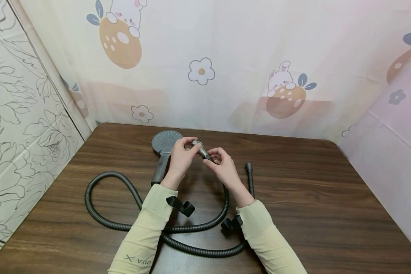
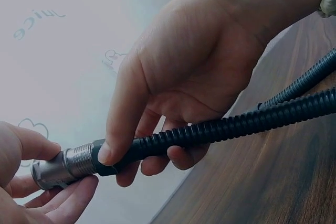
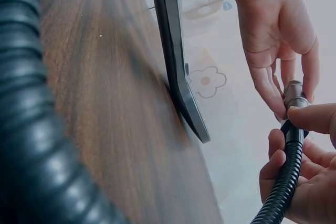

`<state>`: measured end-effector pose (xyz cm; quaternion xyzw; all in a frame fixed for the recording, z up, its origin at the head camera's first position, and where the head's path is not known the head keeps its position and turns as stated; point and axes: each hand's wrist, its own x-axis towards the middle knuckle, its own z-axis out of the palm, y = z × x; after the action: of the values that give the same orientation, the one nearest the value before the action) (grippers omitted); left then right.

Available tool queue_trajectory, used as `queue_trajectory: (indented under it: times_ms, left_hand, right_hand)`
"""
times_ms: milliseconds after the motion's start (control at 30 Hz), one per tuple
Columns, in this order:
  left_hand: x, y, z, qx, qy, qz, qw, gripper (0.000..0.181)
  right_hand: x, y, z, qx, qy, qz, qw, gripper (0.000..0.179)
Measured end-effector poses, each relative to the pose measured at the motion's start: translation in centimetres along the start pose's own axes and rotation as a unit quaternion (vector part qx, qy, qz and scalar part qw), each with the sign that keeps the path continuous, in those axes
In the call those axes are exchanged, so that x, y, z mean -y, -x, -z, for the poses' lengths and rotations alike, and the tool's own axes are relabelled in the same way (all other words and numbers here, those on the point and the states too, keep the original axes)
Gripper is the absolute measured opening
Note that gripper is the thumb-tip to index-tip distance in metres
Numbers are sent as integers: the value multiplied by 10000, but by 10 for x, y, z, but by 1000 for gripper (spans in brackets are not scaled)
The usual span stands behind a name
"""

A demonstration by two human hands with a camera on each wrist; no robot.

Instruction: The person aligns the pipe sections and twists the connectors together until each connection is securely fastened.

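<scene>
My left hand [image 1: 180, 161] pinches a silver metal fitting [image 1: 203, 152] with a threaded section, which the left wrist view shows up close. My right hand [image 1: 226, 171] grips the end of a dark ribbed shower hose [image 2: 231, 131] between thumb and fingers. Hose end and fitting meet in line, with some thread showing between them in the left wrist view. How far they are screwed together I cannot tell. A grey shower head [image 1: 166, 143] lies on the table beside my left hand, its handle toward me; its bare threaded end shows in the right wrist view.
The hose loops across the brown wooden table [image 1: 322, 198] beneath both forearms. Its other end [image 1: 249, 167] lies to the right of my right hand. A printed curtain [image 1: 239, 49] hangs behind the table. Black wrist mounts [image 1: 181, 206] stick out from both sleeves.
</scene>
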<state>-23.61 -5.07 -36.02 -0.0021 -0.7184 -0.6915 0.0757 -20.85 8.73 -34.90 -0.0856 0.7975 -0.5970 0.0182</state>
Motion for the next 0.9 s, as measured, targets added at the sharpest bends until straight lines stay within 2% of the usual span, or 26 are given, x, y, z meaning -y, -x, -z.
queue_trajectory:
  times_ms: [667, 900]
  left_hand:
    - [0, 2, -2, -104, -409, -335, 9985, 29]
    - [-2, 3, -3, -75, -330, -389, 9987, 29]
  right_hand:
    - [3, 3, 1, 100, -109, -26, 9999, 29]
    - [6, 4, 2, 102, -21, -36, 9999, 28]
